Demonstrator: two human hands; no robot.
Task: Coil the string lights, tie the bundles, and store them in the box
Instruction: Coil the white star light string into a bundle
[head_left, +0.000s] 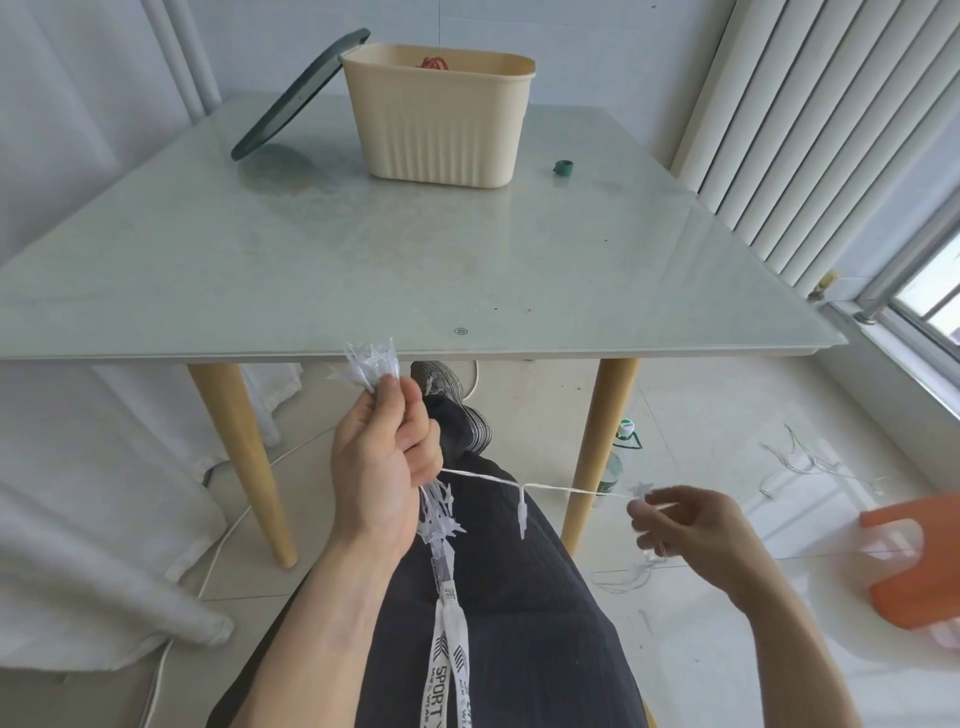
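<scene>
My left hand (382, 457) is closed around a coiled bundle of white star-shaped string lights (375, 366), with loops sticking out above and below the fist, in front of the table's near edge. A taut strand of the string lights (524, 488) runs from that fist rightward to my right hand (680, 525), which pinches it between thumb and fingers beside a small star. The rest of the strand trails blurred to the right. The beige ribbed box (441, 130) stands open at the back of the table, with something red inside. Its dark green lid (296, 98) leans against its left side.
A small green roll (562, 167) lies on the glass table (363, 260) right of the box. An orange plastic stool (919, 561) stands at the right. More loose wire lies on the floor (810, 457). A bottle (615, 462) stands by the table leg. My crossed leg is below the hands.
</scene>
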